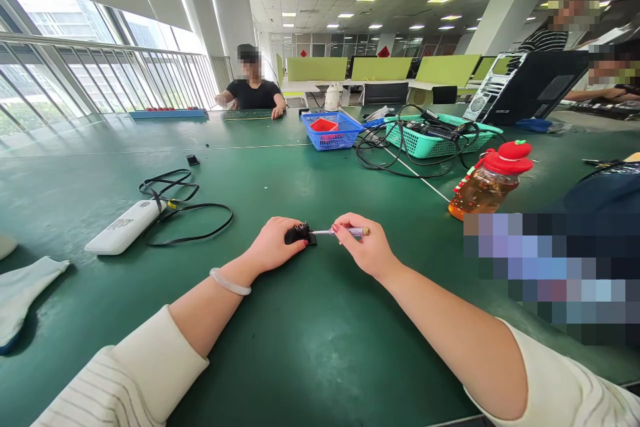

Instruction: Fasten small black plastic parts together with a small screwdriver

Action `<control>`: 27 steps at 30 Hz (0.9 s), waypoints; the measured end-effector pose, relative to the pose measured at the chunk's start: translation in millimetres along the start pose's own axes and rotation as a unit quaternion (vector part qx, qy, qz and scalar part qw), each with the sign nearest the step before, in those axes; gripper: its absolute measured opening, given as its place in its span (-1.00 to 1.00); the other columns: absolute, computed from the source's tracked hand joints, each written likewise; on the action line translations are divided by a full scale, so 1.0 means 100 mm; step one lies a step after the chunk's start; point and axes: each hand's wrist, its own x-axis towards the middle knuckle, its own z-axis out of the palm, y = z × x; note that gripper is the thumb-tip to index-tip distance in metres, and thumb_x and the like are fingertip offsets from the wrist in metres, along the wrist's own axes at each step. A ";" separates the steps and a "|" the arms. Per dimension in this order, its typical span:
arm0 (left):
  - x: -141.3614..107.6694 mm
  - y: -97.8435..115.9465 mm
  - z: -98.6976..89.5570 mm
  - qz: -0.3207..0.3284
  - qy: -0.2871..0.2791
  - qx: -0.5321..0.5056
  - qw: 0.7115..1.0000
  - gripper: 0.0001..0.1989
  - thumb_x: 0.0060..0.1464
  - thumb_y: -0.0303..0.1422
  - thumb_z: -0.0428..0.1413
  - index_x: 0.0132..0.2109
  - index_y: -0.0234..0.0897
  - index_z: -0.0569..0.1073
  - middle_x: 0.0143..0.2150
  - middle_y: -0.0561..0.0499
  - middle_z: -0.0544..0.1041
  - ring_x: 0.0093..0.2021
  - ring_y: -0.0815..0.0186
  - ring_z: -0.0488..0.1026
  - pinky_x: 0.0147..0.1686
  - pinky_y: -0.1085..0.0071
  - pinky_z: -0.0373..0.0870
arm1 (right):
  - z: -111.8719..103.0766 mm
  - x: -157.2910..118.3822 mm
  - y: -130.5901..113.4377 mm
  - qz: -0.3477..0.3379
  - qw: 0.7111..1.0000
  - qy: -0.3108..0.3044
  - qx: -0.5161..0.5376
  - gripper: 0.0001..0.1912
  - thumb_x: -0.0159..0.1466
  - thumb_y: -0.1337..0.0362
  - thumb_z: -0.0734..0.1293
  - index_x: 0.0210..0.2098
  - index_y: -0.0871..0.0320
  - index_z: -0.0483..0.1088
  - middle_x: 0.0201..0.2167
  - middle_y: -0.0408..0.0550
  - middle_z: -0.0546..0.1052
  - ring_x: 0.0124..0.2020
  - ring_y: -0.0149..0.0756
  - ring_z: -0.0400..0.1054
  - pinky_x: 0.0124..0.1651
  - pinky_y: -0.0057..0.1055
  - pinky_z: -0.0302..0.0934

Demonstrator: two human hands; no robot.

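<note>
My left hand (277,243) rests on the green table, its fingers closed round a small black part (299,233). What kind of part it is cannot be made out, as the fingers cover some of it. My right hand (367,247) pinches a screwdriver (356,231) by its light handle, which has a tan end. The thin metal shaft points left, and its tip meets or nearly meets the black part. Both hands are close together at the middle of the table.
Left lie a white power bank (123,228) with a black cable (215,207) and a glove (30,293). Farther back stand a blue basket (333,137), a green basket (420,145) with cables and a red-capped bottle (487,180). A person (253,92) sits across the table (320,347).
</note>
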 end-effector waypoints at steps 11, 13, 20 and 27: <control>0.00 -0.02 0.01 -0.001 -0.002 -0.004 1.000 -0.63 0.03 -0.16 0.14 -0.03 -0.17 0.54 0.01 -0.05 0.58 0.10 0.03 0.42 0.18 0.09 0.31 | 0.00 0.01 -0.02 0.008 1.000 0.013 -0.011 -0.69 0.29 0.04 0.26 -0.45 0.12 0.37 -0.60 -0.18 0.36 -0.56 -0.41 0.16 -0.50 -0.46 0.05; 0.00 -0.02 0.01 -0.006 0.000 -0.006 1.000 -0.62 0.03 -0.15 0.14 -0.02 -0.16 0.54 0.02 -0.05 0.58 0.11 0.03 0.42 0.18 0.10 0.32 | 0.00 0.00 -0.03 0.015 1.000 0.012 -0.011 -0.68 0.29 0.04 0.26 -0.45 0.12 0.37 -0.59 -0.18 0.36 -0.56 -0.41 0.15 -0.50 -0.46 0.04; 0.00 -0.03 0.01 -0.003 -0.001 -0.009 1.000 -0.62 0.03 -0.15 0.14 -0.02 -0.17 0.53 0.02 -0.05 0.58 0.11 0.03 0.41 0.18 0.09 0.31 | 0.00 0.01 -0.01 0.021 1.000 0.006 -0.005 -0.69 0.29 0.04 0.26 -0.45 0.11 0.37 -0.58 -0.17 0.37 -0.53 -0.39 0.19 -0.49 -0.46 0.05; 0.00 0.00 0.01 0.002 0.000 -0.003 1.000 -0.66 0.03 -0.17 0.14 -0.06 -0.18 0.54 0.00 -0.06 0.59 0.09 0.04 0.43 0.18 0.10 0.31 | 0.01 0.01 0.00 0.021 1.000 0.004 -0.006 -0.69 0.29 0.03 0.26 -0.42 0.11 0.38 -0.57 -0.17 0.37 -0.53 -0.39 0.19 -0.47 -0.45 0.06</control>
